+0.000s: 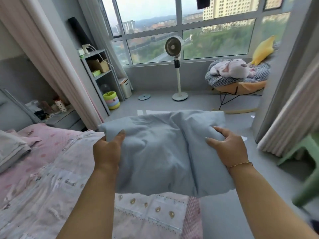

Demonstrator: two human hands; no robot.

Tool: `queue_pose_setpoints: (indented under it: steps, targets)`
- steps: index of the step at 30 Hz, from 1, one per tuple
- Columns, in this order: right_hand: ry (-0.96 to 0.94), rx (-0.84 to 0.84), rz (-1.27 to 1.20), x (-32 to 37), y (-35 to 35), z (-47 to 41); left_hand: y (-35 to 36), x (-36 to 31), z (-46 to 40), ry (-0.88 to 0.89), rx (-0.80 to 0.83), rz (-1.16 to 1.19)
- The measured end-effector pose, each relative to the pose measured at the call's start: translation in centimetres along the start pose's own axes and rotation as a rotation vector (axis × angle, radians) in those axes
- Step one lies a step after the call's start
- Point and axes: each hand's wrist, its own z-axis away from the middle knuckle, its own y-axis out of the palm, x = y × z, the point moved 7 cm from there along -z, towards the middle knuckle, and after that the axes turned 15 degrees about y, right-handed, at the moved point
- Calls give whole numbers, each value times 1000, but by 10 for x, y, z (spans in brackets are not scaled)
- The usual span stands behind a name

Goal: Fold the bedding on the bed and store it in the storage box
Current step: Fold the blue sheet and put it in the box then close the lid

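**Fingers clamp both sides of a folded quilt held off the bed**

Fingers (218, 133) of the right hand (227, 149) curl over the top of the pale blue, soft padded folded quilt (165, 152), thumb (209, 141) pressed into the cloth, so that hand grips its right side. On the other side the left hand (107, 152) grips the left edge, its thumb (120, 135) on top and the other fingers hidden beneath the fabric. Neither hand is open; both are closed round the bundle, which hangs in the air between them, above the near corner of the bed with its pink and white patterned quilted cover (51, 169) and partly out over the grey floor (224, 213).

Risks, as I judge them: the bundle is thick and slack, and the grip sits only at the sides, so the middle may sag and the folds may slip open while it is carried. The near edge droops low and could catch on the bed cover. No storage box shows in this view, so the carry may be made half blind. Farther off, the white pedestal fan (176, 66) stands on the floor and could be knocked in passing.
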Motion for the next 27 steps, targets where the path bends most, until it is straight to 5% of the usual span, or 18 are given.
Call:
queue_pose_setpoints:
  steps: [11, 27]
  targets:
    - [201, -383, -53, -97, -189, 17, 208, -24, 70, 22, 464, 78]
    - [592, -820, -205, -274, -441, 39, 504, -60, 286, -5, 1002, 72]
